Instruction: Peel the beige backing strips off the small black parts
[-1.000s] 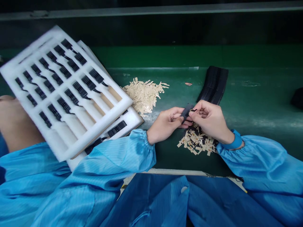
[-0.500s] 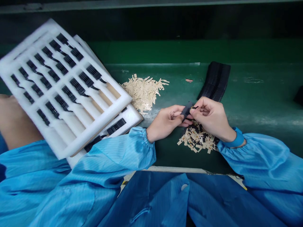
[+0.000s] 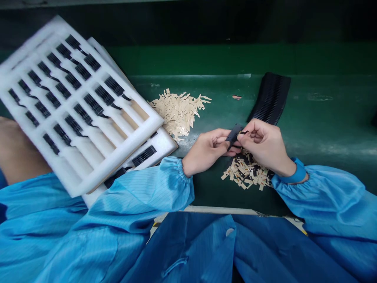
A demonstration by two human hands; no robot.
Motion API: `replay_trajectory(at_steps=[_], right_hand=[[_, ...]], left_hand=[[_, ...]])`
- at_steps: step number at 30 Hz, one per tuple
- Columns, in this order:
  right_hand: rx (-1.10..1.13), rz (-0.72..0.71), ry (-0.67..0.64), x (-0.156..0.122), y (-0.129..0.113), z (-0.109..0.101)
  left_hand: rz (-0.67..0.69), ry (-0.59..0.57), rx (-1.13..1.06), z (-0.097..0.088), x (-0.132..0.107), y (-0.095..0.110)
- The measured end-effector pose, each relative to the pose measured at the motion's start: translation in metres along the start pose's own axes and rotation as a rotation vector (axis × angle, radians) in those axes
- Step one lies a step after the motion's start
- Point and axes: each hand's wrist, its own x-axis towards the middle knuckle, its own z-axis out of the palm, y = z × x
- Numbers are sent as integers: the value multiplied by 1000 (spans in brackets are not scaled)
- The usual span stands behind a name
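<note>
Between thumb and fingers, my left hand [image 3: 206, 150] grips a small dark flat rectangular piece [image 3: 234, 134], tilted up to the right. My right hand [image 3: 264, 144] is pinched at that piece's right end, its fingertips on a small dark strip [image 3: 243, 133] with a hint of yellow. Whether the strip is fixed to the piece, I cannot tell. Just below both hands lies a heap of small cream and dark tabs [image 3: 246, 175]. Beyond my right hand a row of black ribbed pieces [image 3: 270, 98] stands packed together.
At the left, a white foam tray [image 3: 97, 173] with black ribbed parts in its slots lies tilted on another foam tray [image 3: 165, 145]. A loose pile of cream tabs [image 3: 179, 112] is beside them on the green work surface [image 3: 324, 122]. Another person's arm [image 3: 20, 153] shows at far left.
Both hands keep their hold on the dark piece and strip, with hardly any movement. The whole view has shifted slightly.
</note>
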Motion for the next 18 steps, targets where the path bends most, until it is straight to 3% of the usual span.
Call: replay_trajectory(at_steps=[18], right_hand=[[-13,6,-12,0,0,1]], left_hand=[[11,-2,-2,1,0,1]])
